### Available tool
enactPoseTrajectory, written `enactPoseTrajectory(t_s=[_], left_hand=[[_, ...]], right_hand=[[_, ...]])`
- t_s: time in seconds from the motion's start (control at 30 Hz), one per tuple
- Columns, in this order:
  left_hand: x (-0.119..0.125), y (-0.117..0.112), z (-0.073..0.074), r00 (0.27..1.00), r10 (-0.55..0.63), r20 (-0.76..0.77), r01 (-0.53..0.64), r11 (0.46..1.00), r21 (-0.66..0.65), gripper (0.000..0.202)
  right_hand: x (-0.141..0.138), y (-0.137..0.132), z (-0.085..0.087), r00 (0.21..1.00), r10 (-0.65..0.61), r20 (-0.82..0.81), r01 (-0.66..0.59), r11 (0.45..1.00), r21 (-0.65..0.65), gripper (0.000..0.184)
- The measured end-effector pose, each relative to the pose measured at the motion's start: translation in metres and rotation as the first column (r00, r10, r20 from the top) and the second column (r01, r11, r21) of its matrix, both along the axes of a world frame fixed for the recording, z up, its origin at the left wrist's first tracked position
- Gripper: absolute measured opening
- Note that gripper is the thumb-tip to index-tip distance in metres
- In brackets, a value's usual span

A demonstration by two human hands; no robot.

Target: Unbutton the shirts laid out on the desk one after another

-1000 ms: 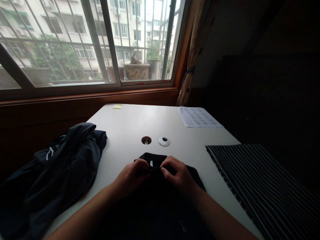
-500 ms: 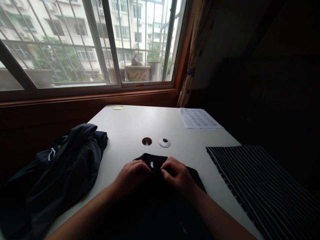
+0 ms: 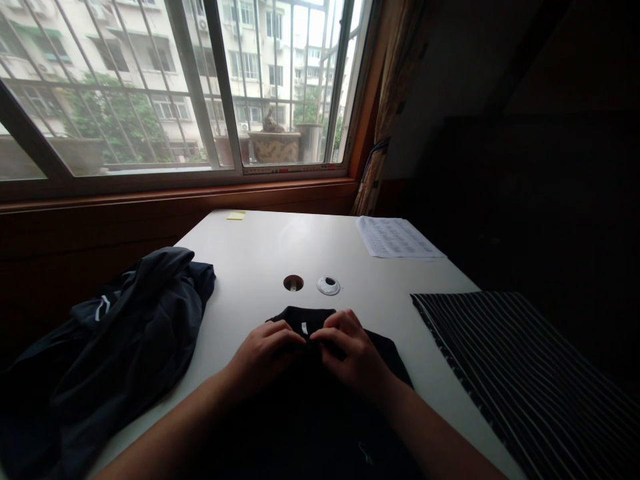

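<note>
A black collared shirt (image 3: 320, 413) lies on the white table in front of me, its collar (image 3: 300, 311) toward the window. A small white label (image 3: 305, 328) shows inside the neck. My left hand (image 3: 267, 347) pinches the left side of the collar opening. Close beside it, my right hand (image 3: 350, 347) is closed on the right side, its thumb and fingers bent at the neckline. The fingertips of both hands nearly meet below the label. Whatever small part lies between the fingers is too dark to make out.
A dark jacket (image 3: 135, 333) is heaped on the left of the white table (image 3: 260, 247). To the right lies a striped dark cloth (image 3: 510, 353). Farther back are a cable hole (image 3: 293, 283), its white cover (image 3: 329, 286), printed sheets (image 3: 397, 237) and a yellow sticky note (image 3: 236, 216).
My right hand has shifted slightly left, bringing its fingertips closer to my left hand at the collar. My left hand has moved only a little.
</note>
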State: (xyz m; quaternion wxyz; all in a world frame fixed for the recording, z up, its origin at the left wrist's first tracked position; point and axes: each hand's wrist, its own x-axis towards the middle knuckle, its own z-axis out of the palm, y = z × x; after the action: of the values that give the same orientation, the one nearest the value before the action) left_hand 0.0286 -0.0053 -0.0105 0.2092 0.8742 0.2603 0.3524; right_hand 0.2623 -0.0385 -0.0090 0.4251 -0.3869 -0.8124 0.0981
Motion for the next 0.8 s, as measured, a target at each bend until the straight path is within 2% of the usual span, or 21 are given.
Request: enactPoseTrajectory(t_s=[0.3, 0.5, 0.8], left_hand=[[0.0024, -0.0026, 0.004, 0.998, 0.022, -0.058, -0.018, 0.998, 0.06, 0.01], [0.0021, -0.0038, 0.0042, 0.998, 0.032, -0.062, -0.025, 0.993, 0.114, 0.015], [0.0041, -0.0054, 0.0044, 0.998, 0.033, -0.062, -0.016, 0.964, 0.265, 0.021]], right_hand=[[0.0001, -0.0031, 0.0004, 0.991, 0.132, -0.024, -0.133, 0.988, -0.077, 0.03], [0.0004, -0.0006, 0.0001, 0.993, 0.122, -0.008, -0.122, 0.99, -0.067, 0.024], [-0.0019, -0.004, 0.0029, 0.998, 0.066, 0.012, -0.066, 0.998, 0.003, 0.021]])
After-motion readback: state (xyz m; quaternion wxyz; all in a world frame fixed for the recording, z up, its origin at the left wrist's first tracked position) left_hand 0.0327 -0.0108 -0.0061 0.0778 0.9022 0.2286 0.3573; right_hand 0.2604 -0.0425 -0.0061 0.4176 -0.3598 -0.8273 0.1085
